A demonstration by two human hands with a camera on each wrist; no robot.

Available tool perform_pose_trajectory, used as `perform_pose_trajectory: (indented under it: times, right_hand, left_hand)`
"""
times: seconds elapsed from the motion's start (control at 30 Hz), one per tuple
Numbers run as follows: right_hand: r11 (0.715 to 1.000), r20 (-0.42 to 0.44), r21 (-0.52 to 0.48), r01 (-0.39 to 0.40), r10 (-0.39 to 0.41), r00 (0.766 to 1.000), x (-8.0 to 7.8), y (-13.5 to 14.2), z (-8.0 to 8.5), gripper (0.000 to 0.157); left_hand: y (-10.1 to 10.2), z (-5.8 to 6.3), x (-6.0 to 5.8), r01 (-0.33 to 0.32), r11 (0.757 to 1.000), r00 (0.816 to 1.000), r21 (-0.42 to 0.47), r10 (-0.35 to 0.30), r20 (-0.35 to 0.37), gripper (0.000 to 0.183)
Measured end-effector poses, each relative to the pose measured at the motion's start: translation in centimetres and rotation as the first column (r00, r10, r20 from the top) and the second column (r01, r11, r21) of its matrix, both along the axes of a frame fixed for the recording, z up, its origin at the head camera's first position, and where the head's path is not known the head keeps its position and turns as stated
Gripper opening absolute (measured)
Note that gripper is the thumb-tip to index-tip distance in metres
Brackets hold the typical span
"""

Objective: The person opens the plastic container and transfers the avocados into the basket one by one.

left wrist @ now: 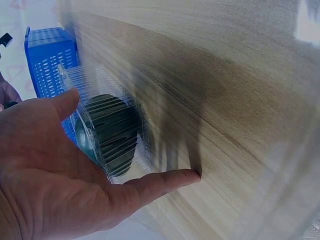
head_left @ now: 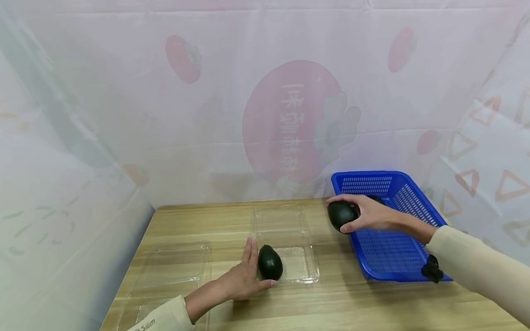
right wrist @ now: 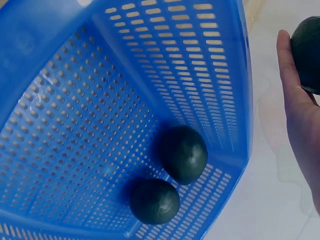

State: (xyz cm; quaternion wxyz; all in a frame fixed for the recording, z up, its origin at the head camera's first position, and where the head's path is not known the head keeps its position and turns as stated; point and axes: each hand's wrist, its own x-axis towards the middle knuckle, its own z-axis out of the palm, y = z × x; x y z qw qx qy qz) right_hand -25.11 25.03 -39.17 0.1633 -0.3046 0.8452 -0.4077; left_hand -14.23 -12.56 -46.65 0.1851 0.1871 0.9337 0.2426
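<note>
A dark green avocado (head_left: 270, 262) lies in the left part of an open clear plastic clamshell box (head_left: 308, 257). My left hand (head_left: 243, 279) rests at that box's left side, thumb and fingers spread and fairly straight. Through the box's ribbed wall the avocado (left wrist: 112, 132) shows in the left wrist view. My right hand (head_left: 368, 212) grips a second avocado (head_left: 342, 216) above the left rim of a blue plastic basket (head_left: 389, 255). Inside the basket, the right wrist view shows two more avocados, one (right wrist: 183, 154) beside the other (right wrist: 155, 201).
Another clear plastic box (head_left: 178, 262) lies open on the wooden table (head_left: 223, 220) at the left. A printed cloth (head_left: 215, 115) hangs behind the table and along both sides. A small black object (head_left: 432, 269) shows by the basket's front right corner, near the right sleeve.
</note>
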Motion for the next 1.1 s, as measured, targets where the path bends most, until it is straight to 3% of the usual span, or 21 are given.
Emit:
perform_pose_trajectory:
  times: [0.6, 1.1]
  right_hand:
    - [0.998, -0.022, -0.025, 0.060, -0.060, 0.998, -0.2, 3.2, -0.1, 0.064]
    - [0.996, -0.042, 0.019, 0.082, -0.081, 0.996, -0.8, 6.2, -0.3, 0.064]
  left_hand:
    - [0.1, 0.2, 0.1, 0.006, 1.000, 1.000, 0.006, -0.006, -0.007, 0.116]
    - [0.2, 0.2, 0.1, 0.002, 1.000, 1.000, 0.020, -0.003, 0.004, 0.116]
